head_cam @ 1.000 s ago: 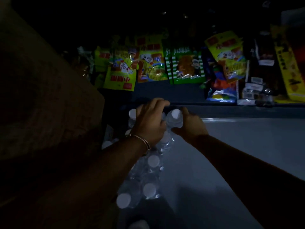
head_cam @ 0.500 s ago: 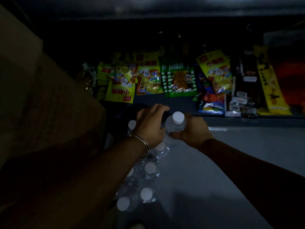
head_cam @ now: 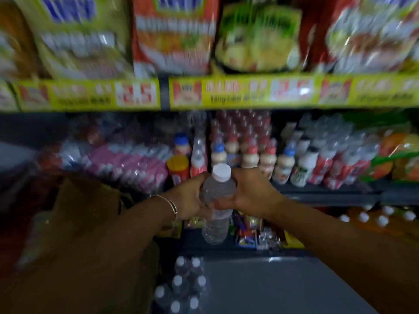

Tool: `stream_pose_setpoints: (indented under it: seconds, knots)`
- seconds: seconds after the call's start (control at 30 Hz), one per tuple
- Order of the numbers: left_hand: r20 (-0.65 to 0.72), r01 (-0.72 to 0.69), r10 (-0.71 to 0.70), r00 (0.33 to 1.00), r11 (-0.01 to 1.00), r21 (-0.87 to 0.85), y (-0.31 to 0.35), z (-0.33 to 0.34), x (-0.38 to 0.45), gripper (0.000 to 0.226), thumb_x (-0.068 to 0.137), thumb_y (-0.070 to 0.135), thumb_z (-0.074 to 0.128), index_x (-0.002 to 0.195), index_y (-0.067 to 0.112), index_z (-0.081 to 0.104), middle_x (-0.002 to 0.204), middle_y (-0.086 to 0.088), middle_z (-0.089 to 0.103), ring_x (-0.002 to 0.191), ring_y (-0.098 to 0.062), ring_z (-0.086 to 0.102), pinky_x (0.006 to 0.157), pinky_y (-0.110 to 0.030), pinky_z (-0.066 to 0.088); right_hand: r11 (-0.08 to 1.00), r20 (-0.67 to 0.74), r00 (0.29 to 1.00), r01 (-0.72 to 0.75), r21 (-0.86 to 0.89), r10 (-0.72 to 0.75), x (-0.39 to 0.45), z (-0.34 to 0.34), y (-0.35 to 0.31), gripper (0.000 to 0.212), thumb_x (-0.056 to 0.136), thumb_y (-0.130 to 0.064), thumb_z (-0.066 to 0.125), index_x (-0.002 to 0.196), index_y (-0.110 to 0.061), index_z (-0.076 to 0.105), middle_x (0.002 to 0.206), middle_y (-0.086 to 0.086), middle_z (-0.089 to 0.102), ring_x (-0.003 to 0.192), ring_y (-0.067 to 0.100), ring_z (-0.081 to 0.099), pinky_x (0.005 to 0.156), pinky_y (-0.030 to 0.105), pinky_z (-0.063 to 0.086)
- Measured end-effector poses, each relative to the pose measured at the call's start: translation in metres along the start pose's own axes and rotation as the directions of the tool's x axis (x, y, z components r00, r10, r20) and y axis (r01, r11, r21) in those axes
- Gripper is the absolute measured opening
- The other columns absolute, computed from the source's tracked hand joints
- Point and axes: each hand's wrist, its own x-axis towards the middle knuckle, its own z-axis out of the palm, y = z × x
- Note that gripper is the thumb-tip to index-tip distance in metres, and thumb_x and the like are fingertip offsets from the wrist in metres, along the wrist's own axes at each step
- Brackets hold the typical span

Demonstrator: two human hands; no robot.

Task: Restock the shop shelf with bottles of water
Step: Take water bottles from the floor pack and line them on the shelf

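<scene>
Two hands were on one clear plastic water bottle with a white screw cap (head_cam: pixel 218 196) in the only view we had, the head camera. Our left hand (head_cam: pixel 190 197) was wrapped round the bottle's shoulder from one side; our right hand (head_cam: pixel 250 196) was curled round it from the other, so both were clamped on the same bottle. We held it upright, in the air, in front of the dim middle shelf (head_cam: pixel 328 192) crowded with small drink bottles with red and blue caps (head_cam: pixel 250 155). Below, on the grey floor (head_cam: pixel 283 288), lay the shrink-wrapped pack of white-capped water bottles (head_cam: pixel 183 288), several caps showing. Above ran a yellow price strip (head_cam: pixel 226 91) under blurred snack bags (head_cam: pixel 172 35).

We judged the step to be carrying this bottle to its place on the shelf. To do it well we would pick a free gap first, keep the bottle vertical, set its base down flat without knocking the neighbouring drinks, and let go only once it stood steady. Blur hid where any gap lay.
</scene>
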Motion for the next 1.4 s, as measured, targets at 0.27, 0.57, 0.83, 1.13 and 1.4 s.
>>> stream_pose_setpoints:
  seconds: [0.27,0.57,0.83,1.13,1.4]
  knots:
    - [-0.039,-0.212,0.216,0.976,0.974,0.086,0.225,-0.102,-0.066,0.072,0.05,0.007,0.085,0.113,0.018,0.053,0.112,-0.002,0.065,0.101,-0.013,0.061,0.087,-0.03,0.052,0.988,-0.073,0.985,0.154,-0.001,-0.154,0.009,-0.188,-0.179,0.033,0.066,-0.036,0.083,0.089,-0.015,0.072,0.087,-0.001,0.072,0.079,0.011,0.066,0.066,0.023,0.05]
    - [-0.125,-0.434,0.425,0.897,0.899,-0.06,0.41,-0.187,-0.129,0.052,0.06,0.004,0.08,0.108,0.013,0.064,0.104,-0.006,0.072,0.097,-0.018,0.067,0.078,-0.026,0.055,0.952,-0.275,0.935,0.27,0.142,-0.224,0.029,-0.338,-0.333,0.074,0.054,-0.056,0.081,0.094,0.005,0.069,0.08,0.015,0.07,0.071,0.019,0.069,0.06,0.034,0.053]
    - [-0.234,-0.55,0.542,0.807,0.834,0.035,0.526,-0.248,-0.148,0.038,0.071,0.018,0.075,0.107,0.01,0.064,0.098,-0.003,0.073,0.092,-0.017,0.07,0.081,-0.033,0.057,0.915,-0.309,0.901,0.367,0.169,-0.305,0.054,-0.426,-0.425,0.058,0.065,-0.051,0.066,0.097,-0.003,0.071,0.089,0.01,0.074,0.08,0.02,0.071,0.068,0.028,0.056]
    - [-0.334,-0.614,0.625,0.705,0.774,0.153,0.596,-0.286,-0.111,0.047,0.066,0.029,0.081,0.106,0.01,0.064,0.097,-0.003,0.073,0.086,-0.015,0.071,0.069,-0.03,0.058,0.979,-0.17,0.98,0.128,0.157,-0.101,0.079,-0.475,-0.425,0.076,0.061,-0.05,0.072,0.124,-0.012,0.054,0.118,0.012,0.063,0.101,0.028,0.065,0.083,0.043,0.057]
    - [-0.418,-0.571,0.617,0.667,0.784,0.246,0.634,-0.264,-0.065,0.035,0.069,0.041,0.078,0.089,0.017,0.061,0.092,-0.003,0.071,0.084,-0.017,0.069,0.079,-0.036,0.058,0.988,-0.353,0.935,0.086,0.127,-0.036,0.115,-0.498,-0.403,0.059,0.059,-0.031,0.086,0.107,-0.006,0.063,0.102,0.012,0.07,0.088,0.03,0.069,0.062,0.034,0.057]
